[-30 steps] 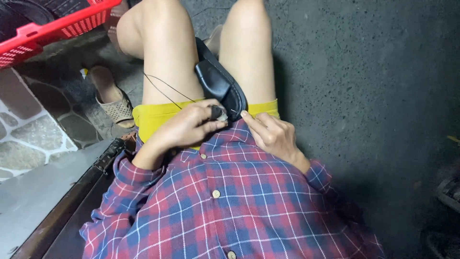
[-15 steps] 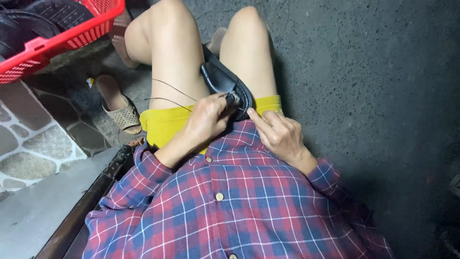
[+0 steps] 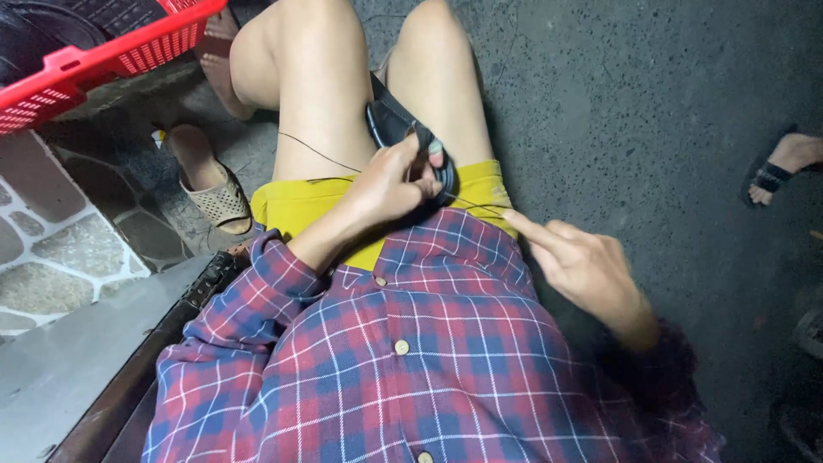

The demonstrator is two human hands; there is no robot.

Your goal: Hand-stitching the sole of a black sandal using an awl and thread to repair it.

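Note:
A black shoe lies between my bare knees, sole edge up. My left hand grips its near end, thumb and fingers pinched on the rim. A thin dark thread runs from the shoe across my left thigh, and another stretch of it leads toward my right hand. My right hand is off the shoe to the right, above my plaid shirt, forefinger stretched toward the thread, nothing clearly held. I wear yellow shorts and a red and blue plaid shirt.
A red plastic basket with dark items stands at the upper left. A beige slipper lies on the stone paving beside my left leg. Another person's sandalled foot shows at the right edge on dark concrete.
My right hand has drawn away from the shoe to the right, pulling along the thread. The left hand stays on the shoe. The camera has shifted, bringing the other person's foot into view.

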